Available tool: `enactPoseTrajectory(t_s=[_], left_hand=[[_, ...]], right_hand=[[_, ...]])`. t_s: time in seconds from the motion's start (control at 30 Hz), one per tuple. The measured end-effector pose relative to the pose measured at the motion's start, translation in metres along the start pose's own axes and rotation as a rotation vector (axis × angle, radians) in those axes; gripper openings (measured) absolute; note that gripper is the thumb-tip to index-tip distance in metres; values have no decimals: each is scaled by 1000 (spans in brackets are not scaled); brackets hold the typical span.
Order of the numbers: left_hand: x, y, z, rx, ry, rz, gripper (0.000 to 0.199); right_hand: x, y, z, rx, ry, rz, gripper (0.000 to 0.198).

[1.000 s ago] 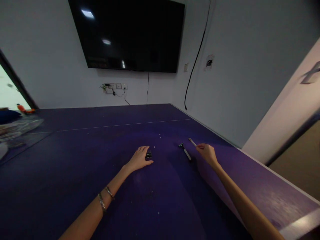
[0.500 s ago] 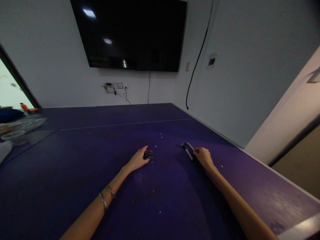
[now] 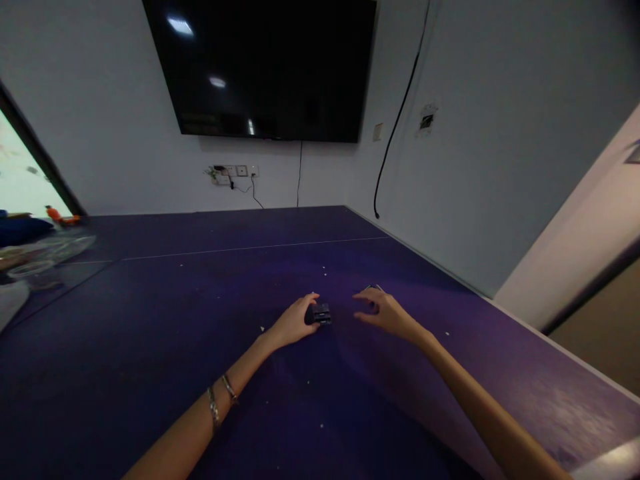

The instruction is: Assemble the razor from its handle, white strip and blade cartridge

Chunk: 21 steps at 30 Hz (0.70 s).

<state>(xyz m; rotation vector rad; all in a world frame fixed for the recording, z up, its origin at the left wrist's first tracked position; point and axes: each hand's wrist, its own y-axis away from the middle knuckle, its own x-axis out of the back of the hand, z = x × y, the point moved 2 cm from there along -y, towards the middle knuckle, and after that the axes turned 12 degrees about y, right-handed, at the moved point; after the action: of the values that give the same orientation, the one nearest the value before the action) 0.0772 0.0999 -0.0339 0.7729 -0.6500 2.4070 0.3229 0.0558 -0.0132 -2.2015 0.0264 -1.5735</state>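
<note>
Between the thumb and fingers of my left hand (image 3: 294, 321) is a small black block (image 3: 322, 314), gripped low at the purple table (image 3: 280, 413). Two bracelets circle that wrist. To the right of the block, my right hand (image 3: 387, 313) hangs over the table with thumb and fingers parted and nothing held. Its fingertips point toward the block, a short gap away. Behind the right hand, only the far ends of a razor and a thin white stick (image 3: 379, 289) peek out; the rest of both is covered by the hand.
White specks lie scattered over the tabletop. Clear plastic packaging (image 3: 65, 247), a dark blue item (image 3: 23, 230) and an orange object (image 3: 61, 217) are at the far left. A large television (image 3: 270, 73) and a hanging black cable (image 3: 395, 133) are on the walls behind.
My left hand has shifted right, carrying the black block along. My right hand has let go of the thin white stick, moved left and spread its fingers, now covering most of the razor.
</note>
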Motion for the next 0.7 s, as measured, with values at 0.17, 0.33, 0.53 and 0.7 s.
enactPoseTrajectory(t_s=[0.17,0.33,0.53,0.7], left_hand=[[-19,0,29,-75,16,-44,66],[-30,2,33,-107,43,-45,67],[-26,6,35,-77,20,-61,73],[-4,19,11,-12,-28,-26,61]], right_hand=[[3,0,-45,297,-7,-125,65],[0,1,-47,290,33,-171,54],[-1,-2,-14,263,-9,-168,50],[19,2,90,1,49,-169,58]])
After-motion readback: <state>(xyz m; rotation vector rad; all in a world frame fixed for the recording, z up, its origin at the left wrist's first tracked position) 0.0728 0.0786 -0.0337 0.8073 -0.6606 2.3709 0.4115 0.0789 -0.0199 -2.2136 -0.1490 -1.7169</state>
